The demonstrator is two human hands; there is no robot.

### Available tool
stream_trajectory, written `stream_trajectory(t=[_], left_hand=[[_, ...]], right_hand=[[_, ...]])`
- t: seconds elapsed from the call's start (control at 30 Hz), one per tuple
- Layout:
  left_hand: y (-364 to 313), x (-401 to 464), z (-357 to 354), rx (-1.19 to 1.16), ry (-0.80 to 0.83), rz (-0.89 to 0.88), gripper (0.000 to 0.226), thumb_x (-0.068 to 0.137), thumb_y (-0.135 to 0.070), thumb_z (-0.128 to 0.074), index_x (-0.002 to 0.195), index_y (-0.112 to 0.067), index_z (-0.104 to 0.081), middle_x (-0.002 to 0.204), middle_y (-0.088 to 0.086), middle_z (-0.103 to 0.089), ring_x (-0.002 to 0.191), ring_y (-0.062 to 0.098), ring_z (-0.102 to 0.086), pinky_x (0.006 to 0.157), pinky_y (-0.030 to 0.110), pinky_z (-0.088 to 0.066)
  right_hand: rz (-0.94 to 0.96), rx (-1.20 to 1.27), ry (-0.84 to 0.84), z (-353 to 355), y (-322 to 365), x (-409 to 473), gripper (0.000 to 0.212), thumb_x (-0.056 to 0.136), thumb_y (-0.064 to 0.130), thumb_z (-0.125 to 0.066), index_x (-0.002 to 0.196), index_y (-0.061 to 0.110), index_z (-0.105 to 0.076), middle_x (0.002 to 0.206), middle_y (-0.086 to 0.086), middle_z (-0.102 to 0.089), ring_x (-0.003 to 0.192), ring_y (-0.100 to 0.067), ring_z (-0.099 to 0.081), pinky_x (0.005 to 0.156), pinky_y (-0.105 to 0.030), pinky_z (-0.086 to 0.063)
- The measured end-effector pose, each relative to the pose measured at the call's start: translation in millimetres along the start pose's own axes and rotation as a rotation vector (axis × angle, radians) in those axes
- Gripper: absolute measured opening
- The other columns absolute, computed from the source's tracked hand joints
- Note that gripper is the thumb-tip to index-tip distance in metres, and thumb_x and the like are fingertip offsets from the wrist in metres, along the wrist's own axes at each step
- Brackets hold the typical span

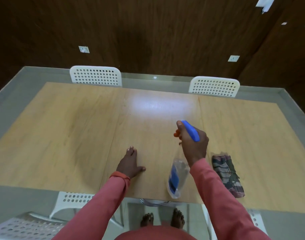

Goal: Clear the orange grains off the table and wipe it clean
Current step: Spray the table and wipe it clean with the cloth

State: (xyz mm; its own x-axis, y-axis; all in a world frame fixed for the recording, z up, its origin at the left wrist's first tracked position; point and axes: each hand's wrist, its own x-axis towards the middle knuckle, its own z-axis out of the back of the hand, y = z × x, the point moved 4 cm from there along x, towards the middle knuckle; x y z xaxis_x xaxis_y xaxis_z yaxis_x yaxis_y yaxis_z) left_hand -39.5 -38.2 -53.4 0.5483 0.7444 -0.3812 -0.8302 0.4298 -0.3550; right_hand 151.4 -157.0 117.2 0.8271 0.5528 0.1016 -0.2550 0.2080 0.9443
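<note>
My right hand (194,144) grips a clear spray bottle (176,177) with a blue head and an orange trigger, held above the light wooden table (70,135) with the nozzle toward the far side. On the table to the left, my left hand (130,163) rests flat with the fingers together and the thumb out. A folded patterned cloth (227,175) lies on the table to the right of my right arm. I see no orange grains on the tabletop.
Two white perforated chairs (96,76) (215,86) stand at the table's far edge. More white chairs (70,201) sit at the near side, left and right of my bare feet. A dark wood wall rises behind.
</note>
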Motion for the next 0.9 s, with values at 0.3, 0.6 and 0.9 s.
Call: stream_trajectory(t=[0.3, 0.6, 0.9], left_hand=[[-1, -2, 2, 0.017, -0.008, -0.004, 0.101, 0.084, -0.049, -0.067, 0.154, -0.007, -0.007, 0.163, 0.005, 0.002, 0.150, 0.019, -0.002, 0.120, 0.033, -0.020], [-2, -2, 2, 0.009, -0.009, -0.005, 0.101, 0.085, -0.049, -0.066, 0.154, -0.006, -0.007, 0.163, 0.006, 0.003, 0.150, 0.020, -0.002, 0.119, 0.032, -0.018], [0, 0, 0, 0.009, -0.005, -0.016, 0.101, 0.085, -0.049, -0.066, 0.154, -0.005, -0.007, 0.163, 0.007, 0.002, 0.150, 0.021, -0.002, 0.120, 0.034, -0.018]], right_hand=[[-0.126, -0.166, 0.007, 19, -16, -29, 0.055, 0.092, 0.051, -0.064, 0.056, 0.009, -0.064, 0.053, -0.006, -0.063, 0.049, -0.013, -0.062, 0.056, -0.029, -0.050], [-0.080, -0.220, -0.140, 42, -20, -32, 0.053, 0.098, 0.042, -0.060, 0.061, 0.004, -0.065, 0.059, -0.016, -0.065, 0.058, -0.036, -0.064, 0.056, -0.034, -0.049], [-0.075, -0.288, -0.243, 68, -26, -40, 0.058, 0.097, 0.047, -0.056, 0.060, 0.003, -0.065, 0.059, -0.014, -0.066, 0.059, -0.030, -0.063, 0.053, -0.019, -0.037]])
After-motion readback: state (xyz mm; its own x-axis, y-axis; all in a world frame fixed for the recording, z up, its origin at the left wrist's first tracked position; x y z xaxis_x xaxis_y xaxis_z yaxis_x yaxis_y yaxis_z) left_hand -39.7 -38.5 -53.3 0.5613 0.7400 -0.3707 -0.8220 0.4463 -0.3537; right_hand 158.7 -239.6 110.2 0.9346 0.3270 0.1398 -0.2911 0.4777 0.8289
